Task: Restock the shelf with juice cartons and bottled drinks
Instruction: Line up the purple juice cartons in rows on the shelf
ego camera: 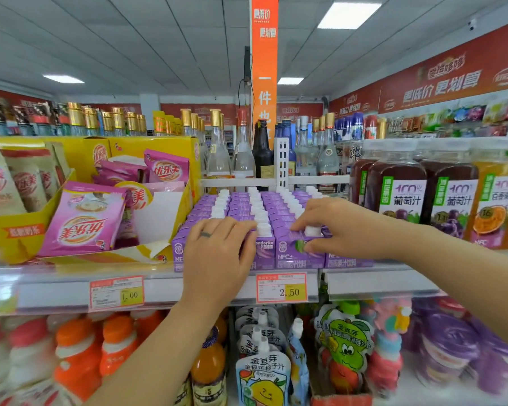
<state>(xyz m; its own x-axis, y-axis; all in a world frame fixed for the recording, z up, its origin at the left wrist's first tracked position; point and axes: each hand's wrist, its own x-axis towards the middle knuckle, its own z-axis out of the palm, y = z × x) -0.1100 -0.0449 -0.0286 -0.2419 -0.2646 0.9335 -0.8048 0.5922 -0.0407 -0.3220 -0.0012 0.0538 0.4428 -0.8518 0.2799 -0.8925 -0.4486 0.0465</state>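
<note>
Several rows of purple juice cartons (247,209) with white screw caps fill the middle of the top shelf (364,281). My left hand (217,253) lies over the front-left cartons, fingers curled over the top edge of a front carton (266,250). My right hand (332,227) reaches in from the right and pinches the front carton (294,254) of the third row, thumb on its face, fingers on its top beside the cap. Large bottles of dark grape juice (399,194) and an orange passion-fruit bottle (493,200) stand to the right.
Yellow display boxes with pink milk-tea sachets (85,221) sit left of the cartons. Glass liquor bottles (244,153) stand behind the shelf divider. Price tags (282,287) hang on the shelf rail. Below are orange-capped drink bottles (79,356) and spouted juice pouches (261,373).
</note>
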